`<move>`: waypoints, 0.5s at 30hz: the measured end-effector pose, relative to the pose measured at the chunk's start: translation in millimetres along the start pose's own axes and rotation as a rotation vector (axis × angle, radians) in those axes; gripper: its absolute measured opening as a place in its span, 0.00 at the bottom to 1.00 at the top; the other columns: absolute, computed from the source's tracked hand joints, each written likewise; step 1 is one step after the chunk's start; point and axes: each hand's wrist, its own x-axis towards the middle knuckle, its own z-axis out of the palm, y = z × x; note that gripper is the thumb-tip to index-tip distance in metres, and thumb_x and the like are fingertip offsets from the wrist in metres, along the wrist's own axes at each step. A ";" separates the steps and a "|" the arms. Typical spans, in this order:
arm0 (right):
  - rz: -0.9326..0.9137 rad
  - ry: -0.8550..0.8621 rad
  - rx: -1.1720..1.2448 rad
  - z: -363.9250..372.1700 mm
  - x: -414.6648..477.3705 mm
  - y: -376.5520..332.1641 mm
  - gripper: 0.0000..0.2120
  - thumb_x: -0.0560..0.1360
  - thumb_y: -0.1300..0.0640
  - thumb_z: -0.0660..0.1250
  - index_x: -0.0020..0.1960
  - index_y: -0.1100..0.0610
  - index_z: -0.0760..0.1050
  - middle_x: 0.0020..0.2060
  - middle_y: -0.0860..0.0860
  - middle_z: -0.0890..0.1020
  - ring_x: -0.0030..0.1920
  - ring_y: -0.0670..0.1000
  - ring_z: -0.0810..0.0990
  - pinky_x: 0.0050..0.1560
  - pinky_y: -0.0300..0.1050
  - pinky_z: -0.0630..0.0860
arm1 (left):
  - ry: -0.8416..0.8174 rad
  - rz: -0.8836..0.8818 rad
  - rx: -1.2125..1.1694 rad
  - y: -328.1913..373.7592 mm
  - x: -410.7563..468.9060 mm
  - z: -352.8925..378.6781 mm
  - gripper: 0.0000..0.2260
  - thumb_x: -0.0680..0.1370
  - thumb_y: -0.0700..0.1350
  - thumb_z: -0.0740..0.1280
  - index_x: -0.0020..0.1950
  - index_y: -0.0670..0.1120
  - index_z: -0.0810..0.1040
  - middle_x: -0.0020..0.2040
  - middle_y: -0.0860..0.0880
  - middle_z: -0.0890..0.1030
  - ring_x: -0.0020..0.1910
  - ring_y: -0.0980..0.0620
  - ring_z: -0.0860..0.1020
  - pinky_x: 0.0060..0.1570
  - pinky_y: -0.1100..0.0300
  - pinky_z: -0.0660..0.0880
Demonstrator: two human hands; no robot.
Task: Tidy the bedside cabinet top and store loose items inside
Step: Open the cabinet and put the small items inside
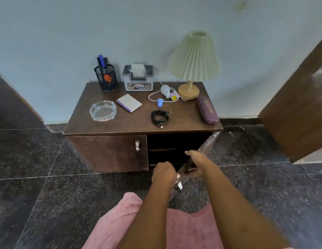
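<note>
Dark wood-veneer cabinet, right door open. Left hand curls round the door edge by the metal handle; right hand grips the top edge. At 12 o'clock on the tabletop: coiled black cable, round glass ashtray.

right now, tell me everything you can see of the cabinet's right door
The right door is a dark brown wood-look board with a glossy, reflective face and a silver metal handle near its free edge. It stands swung open toward the camera, hinged at the right side of the cabinet and seen nearly edge-on, baring a dark interior with a shelf. The left hand grips it at the handle. The right hand holds its top edge, fingers curled over it.
</note>
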 end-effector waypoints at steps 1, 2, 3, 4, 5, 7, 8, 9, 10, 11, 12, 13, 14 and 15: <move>-0.009 0.022 -0.082 -4.1 -0.7 1.9 0.14 0.75 0.59 0.63 0.57 0.65 0.71 0.53 0.65 0.78 0.51 0.64 0.79 0.50 0.61 0.79 | -0.034 0.014 0.017 4.2 -3.2 3.9 0.15 0.78 0.44 0.63 0.62 0.38 0.74 0.59 0.40 0.78 0.56 0.41 0.79 0.56 0.50 0.76; -0.007 0.036 -0.149 -8.6 -4.0 3.3 0.13 0.75 0.62 0.63 0.58 0.66 0.71 0.54 0.66 0.78 0.51 0.66 0.80 0.50 0.62 0.79 | -0.076 0.028 0.023 8.6 -7.3 7.9 0.15 0.78 0.44 0.64 0.62 0.38 0.74 0.59 0.39 0.78 0.55 0.41 0.79 0.57 0.50 0.77; 0.001 0.048 -0.193 -13.5 -5.4 4.6 0.12 0.76 0.64 0.63 0.58 0.66 0.71 0.53 0.67 0.78 0.50 0.67 0.80 0.47 0.63 0.79 | -0.131 0.043 0.013 13.2 -11.1 12.5 0.15 0.78 0.44 0.64 0.61 0.36 0.73 0.57 0.38 0.79 0.54 0.40 0.80 0.56 0.50 0.77; 0.002 0.061 -0.228 -19.2 -6.6 6.1 0.10 0.76 0.66 0.62 0.57 0.68 0.71 0.52 0.68 0.78 0.49 0.68 0.81 0.46 0.64 0.79 | -0.196 0.056 -0.027 17.7 -15.0 17.8 0.16 0.78 0.44 0.65 0.61 0.35 0.73 0.56 0.37 0.80 0.52 0.40 0.81 0.55 0.49 0.78; -0.002 0.079 -0.270 -25.2 -7.4 6.7 0.10 0.76 0.67 0.62 0.56 0.69 0.71 0.51 0.69 0.78 0.48 0.68 0.81 0.46 0.66 0.79 | -0.261 0.067 -0.080 21.8 -18.5 23.7 0.16 0.78 0.44 0.66 0.60 0.35 0.72 0.54 0.36 0.81 0.50 0.39 0.82 0.53 0.49 0.79; -0.020 0.130 -0.394 -37.2 -9.8 6.1 0.10 0.76 0.67 0.61 0.56 0.71 0.72 0.52 0.69 0.78 0.50 0.68 0.80 0.49 0.65 0.78 | -0.346 0.085 -0.125 30.7 -24.6 36.7 0.17 0.77 0.44 0.66 0.61 0.35 0.71 0.54 0.37 0.81 0.49 0.41 0.83 0.51 0.53 0.79; -0.041 0.160 -0.473 -43.1 -10.8 6.1 0.11 0.76 0.67 0.61 0.57 0.71 0.72 0.53 0.68 0.78 0.52 0.67 0.80 0.53 0.62 0.78 | -0.374 0.093 -0.118 35.6 -26.8 43.3 0.18 0.77 0.45 0.67 0.62 0.34 0.71 0.53 0.38 0.82 0.49 0.42 0.83 0.48 0.55 0.79; -0.067 0.199 -0.557 -49.2 -11.8 6.7 0.13 0.75 0.65 0.62 0.57 0.70 0.72 0.55 0.67 0.78 0.55 0.66 0.79 0.55 0.58 0.77 | -0.392 0.117 -0.119 41.2 -28.7 51.4 0.19 0.77 0.45 0.67 0.62 0.34 0.72 0.53 0.39 0.82 0.49 0.43 0.83 0.46 0.56 0.78; -0.085 0.243 -0.639 -55.0 -14.8 7.0 0.14 0.75 0.64 0.63 0.59 0.69 0.72 0.57 0.66 0.77 0.57 0.64 0.77 0.56 0.53 0.76 | -0.381 0.170 -0.117 46.9 -30.3 60.1 0.18 0.77 0.46 0.67 0.61 0.34 0.73 0.52 0.39 0.82 0.48 0.44 0.82 0.44 0.56 0.77; -0.093 0.282 -0.713 -61.4 -16.5 7.2 0.15 0.75 0.63 0.63 0.60 0.69 0.71 0.59 0.65 0.76 0.59 0.63 0.76 0.56 0.50 0.75 | -0.341 0.239 -0.113 53.0 -31.6 69.9 0.17 0.76 0.46 0.68 0.59 0.35 0.76 0.51 0.39 0.82 0.48 0.44 0.82 0.43 0.56 0.77; -0.093 0.308 -0.770 -67.6 -18.6 7.1 0.17 0.75 0.62 0.63 0.62 0.68 0.70 0.61 0.65 0.75 0.61 0.63 0.75 0.56 0.50 0.73 | -0.283 0.304 -0.111 58.6 -34.6 78.9 0.16 0.75 0.46 0.69 0.56 0.35 0.78 0.51 0.39 0.82 0.49 0.43 0.81 0.46 0.55 0.76; -0.093 0.318 -0.811 -73.8 -19.6 7.3 0.18 0.75 0.61 0.63 0.63 0.67 0.68 0.62 0.64 0.74 0.62 0.62 0.74 0.56 0.50 0.73 | -0.233 0.347 -0.121 63.6 -37.8 88.1 0.15 0.74 0.46 0.69 0.54 0.36 0.78 0.52 0.38 0.82 0.51 0.42 0.80 0.49 0.54 0.75; -0.091 0.319 -0.845 -79.2 -20.6 7.7 0.18 0.76 0.62 0.62 0.63 0.66 0.67 0.62 0.64 0.72 0.62 0.62 0.73 0.56 0.50 0.72 | -0.206 0.363 -0.147 68.8 -39.8 96.7 0.14 0.73 0.45 0.69 0.53 0.36 0.79 0.53 0.38 0.81 0.53 0.41 0.79 0.52 0.53 0.75; -0.094 0.318 -0.870 -83.9 -20.4 8.5 0.17 0.76 0.62 0.61 0.63 0.65 0.66 0.62 0.63 0.72 0.62 0.62 0.72 0.56 0.50 0.72 | -0.199 0.356 -0.188 73.8 -39.8 104.3 0.13 0.73 0.44 0.68 0.52 0.36 0.78 0.53 0.38 0.81 0.54 0.40 0.79 0.53 0.52 0.75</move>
